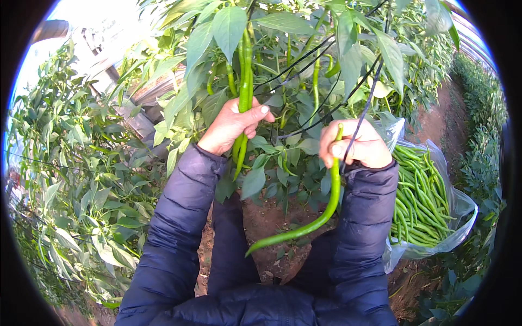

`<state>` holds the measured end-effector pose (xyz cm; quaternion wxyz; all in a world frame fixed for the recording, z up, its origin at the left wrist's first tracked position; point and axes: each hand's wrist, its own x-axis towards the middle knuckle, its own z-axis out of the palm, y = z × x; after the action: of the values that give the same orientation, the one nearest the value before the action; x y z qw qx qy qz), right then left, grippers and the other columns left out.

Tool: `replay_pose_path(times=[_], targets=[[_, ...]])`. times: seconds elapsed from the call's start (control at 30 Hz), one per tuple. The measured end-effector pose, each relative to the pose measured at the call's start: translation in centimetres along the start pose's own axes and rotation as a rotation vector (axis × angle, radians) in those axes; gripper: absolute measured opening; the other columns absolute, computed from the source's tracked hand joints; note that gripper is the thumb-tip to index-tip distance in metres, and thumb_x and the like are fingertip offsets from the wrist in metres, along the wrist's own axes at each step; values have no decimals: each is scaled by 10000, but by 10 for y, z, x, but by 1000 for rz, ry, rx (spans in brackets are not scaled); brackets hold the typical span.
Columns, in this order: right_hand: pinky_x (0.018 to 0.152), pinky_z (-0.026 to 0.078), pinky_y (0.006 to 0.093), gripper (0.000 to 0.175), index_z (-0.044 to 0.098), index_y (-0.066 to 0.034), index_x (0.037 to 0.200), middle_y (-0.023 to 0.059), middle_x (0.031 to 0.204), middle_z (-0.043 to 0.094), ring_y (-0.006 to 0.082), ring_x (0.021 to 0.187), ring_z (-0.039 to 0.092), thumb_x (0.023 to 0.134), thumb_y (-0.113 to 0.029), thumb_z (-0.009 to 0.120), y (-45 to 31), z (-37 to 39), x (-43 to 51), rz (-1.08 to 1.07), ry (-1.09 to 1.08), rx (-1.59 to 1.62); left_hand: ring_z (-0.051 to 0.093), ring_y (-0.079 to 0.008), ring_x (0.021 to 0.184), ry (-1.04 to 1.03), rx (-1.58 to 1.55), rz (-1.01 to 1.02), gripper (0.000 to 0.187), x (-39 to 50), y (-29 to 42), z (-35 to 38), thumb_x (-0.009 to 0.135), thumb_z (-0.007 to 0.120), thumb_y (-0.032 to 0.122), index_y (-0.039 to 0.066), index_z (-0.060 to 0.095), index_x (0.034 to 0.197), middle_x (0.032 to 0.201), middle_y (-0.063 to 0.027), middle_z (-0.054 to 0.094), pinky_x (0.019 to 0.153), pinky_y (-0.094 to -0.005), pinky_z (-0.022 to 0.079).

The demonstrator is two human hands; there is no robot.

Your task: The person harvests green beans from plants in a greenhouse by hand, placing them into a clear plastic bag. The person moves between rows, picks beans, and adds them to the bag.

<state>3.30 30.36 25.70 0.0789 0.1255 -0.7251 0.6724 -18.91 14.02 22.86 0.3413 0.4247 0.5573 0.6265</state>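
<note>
My left hand (240, 122) is closed around a small bunch of long green chili peppers (246, 77). Their upper ends rise among the leaves, and their tips hang below my palm. Whether they are still joined to the plant I cannot tell. Between the thumb and fingers of my right hand (357, 142) is the stem end of one long curved green chili pepper (332, 199), its tip hanging down to the left. A dark cord (367, 104) passes in front of my right hand. Leafy pepper plants (297, 102) with more hanging peppers (315, 85) stand before both hands.
On my right stands a clear plastic bag (463, 208) filled with green chili peppers (422, 195). Dark support cords (310, 55) cross the plants. More pepper plants (81, 163) crowd the left side. Bare soil (269, 224) shows between my legs, and a dirt path (442, 118) runs at right.
</note>
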Motion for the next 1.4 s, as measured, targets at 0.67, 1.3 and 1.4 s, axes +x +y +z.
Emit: replay_pose_path(times=[0.67,1.3,1.4], targets=[[666,528,259,144,610,14,901,104,827,630,167,728,642,833,-45,497,65,-47,-9,47,380,14,508,-89,586,251,174,89,441,13,0,2,709,686,52,17,596,1140,707,25,540,581,-217,407],[874,450,412,356,544,-116,1191,180,1144,572,378,1013,560,885,-294,500,199,-38,114,-7,809,-747,444,-68,534,87,248,-9,622,35,22,-31,701,616,83,-37,455,1289,629,34,445,491,-194,403],[826,463,424,307,568,-92,1111,161,1006,615,362,946,581,884,-290,507,179,-42,106,43,789,-624,445,-68,517,12,248,-36,643,50,31,-44,710,614,120,-64,431,1298,629,24,470,479,-190,412]])
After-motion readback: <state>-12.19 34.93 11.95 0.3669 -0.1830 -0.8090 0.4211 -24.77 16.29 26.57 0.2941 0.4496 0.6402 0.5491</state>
